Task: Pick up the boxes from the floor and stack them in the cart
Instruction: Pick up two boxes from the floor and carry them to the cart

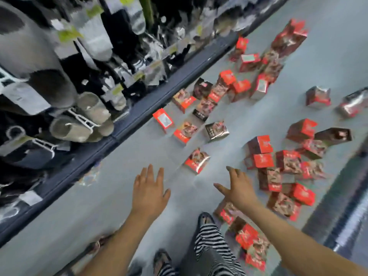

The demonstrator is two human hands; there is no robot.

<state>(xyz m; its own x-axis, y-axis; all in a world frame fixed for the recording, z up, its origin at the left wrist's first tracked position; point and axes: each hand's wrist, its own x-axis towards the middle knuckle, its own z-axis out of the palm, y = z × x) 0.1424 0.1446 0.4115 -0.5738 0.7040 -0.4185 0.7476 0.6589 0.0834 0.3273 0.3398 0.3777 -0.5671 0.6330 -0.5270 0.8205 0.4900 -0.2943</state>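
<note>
Several red and dark brown boxes lie scattered over the grey floor (229,156). The nearest single box (196,160) lies ahead, between my two hands. A heap of boxes (278,172) sits to the right. More boxes (250,242) lie by my right forearm. My left hand (149,193) is stretched forward, fingers straight and spread, holding nothing. My right hand (238,188) also reaches forward with fingers spread, empty, just short of the heap. No cart shows in the head view. The picture is blurred.
A store shelf (111,134) runs along the left with hanging socks and slippers (87,120). My feet and striped trousers (211,242) are at the bottom centre. A dark shelf base (342,206) edges the aisle on the right.
</note>
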